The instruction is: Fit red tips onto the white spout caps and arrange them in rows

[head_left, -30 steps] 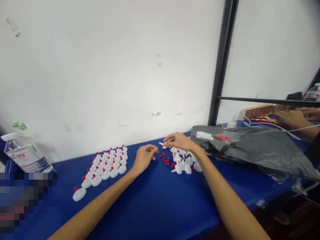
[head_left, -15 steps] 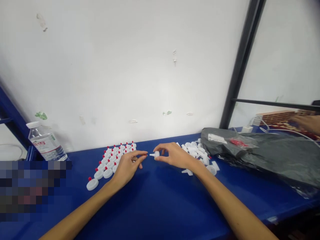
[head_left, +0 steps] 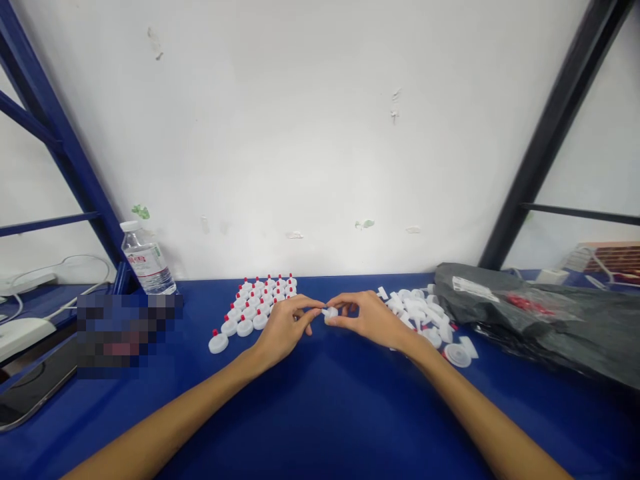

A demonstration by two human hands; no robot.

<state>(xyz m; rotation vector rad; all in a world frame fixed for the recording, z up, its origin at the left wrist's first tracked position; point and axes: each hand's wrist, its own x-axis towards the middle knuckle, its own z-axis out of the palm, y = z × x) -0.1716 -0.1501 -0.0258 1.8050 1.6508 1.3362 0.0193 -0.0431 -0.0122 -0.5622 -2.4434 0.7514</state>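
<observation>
Between thumb and fingers, my right hand [head_left: 369, 320] pinches a white nozzle cap [head_left: 331, 313], its thin spout pointing left. My left hand [head_left: 285, 330] is closed in a pinch at the spout's tip; the small red tip cap in those fingers is hidden now but showed faintly half a second ago. Left of my left hand, white caps with red tips [head_left: 245, 327] stand upright in rows on the blue table [head_left: 320, 413]. Beside my right hand lies a loose pile of white nozzle caps [head_left: 417, 310], a little red showing among them.
A water bottle [head_left: 147, 263] stands at the back left, near a blue metal post [head_left: 75, 153]. A black plastic bag [head_left: 500, 313] with a clear packet of red pieces [head_left: 530, 305] covers the right side. A phone [head_left: 37, 387] lies far left.
My hands have come together, so the left fingertips now meet the spout of the nozzle cap. The view has turned left, and the co-worker's hand at far right is out of sight.
</observation>
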